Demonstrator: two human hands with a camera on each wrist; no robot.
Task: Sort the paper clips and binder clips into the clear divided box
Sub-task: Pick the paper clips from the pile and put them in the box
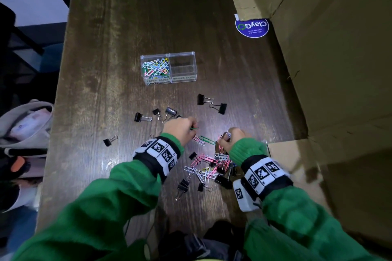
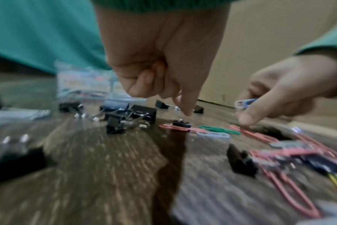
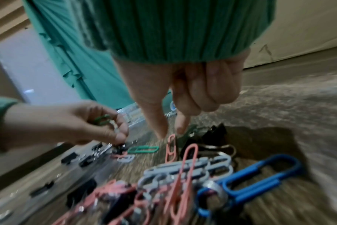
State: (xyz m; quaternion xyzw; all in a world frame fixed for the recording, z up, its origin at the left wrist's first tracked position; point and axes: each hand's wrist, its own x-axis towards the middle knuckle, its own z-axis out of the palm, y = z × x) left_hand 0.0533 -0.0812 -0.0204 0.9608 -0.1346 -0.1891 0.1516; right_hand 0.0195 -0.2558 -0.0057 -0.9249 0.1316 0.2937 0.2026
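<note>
Both hands picking paper clips from the pile, short of the clear divided box (image 1: pixel 168 69).

Head view: its left compartment holds coloured paper clips (image 1: pixel 156 66), the right none; binder clips (image 1: pixel 220 108) lie nearer the person on the worktop (image 1: pixel 118 27). Left wrist view: left hand (image 2: pixel 154 60) grip pinches clips, forefinger reaching down. Right wrist view: right hand (image 3: pixel 185 94) grip holds clips; tangled neighbours in the pile (image 3: pixel 183 175) might snag and scatter.

Clear divided box (image 1: pixel 168 70) labels — "PAPER CLIPS", "BINDER CLIPS"; blue sticker (image 1: pixel 252 28) — "ClayGo"
</note>
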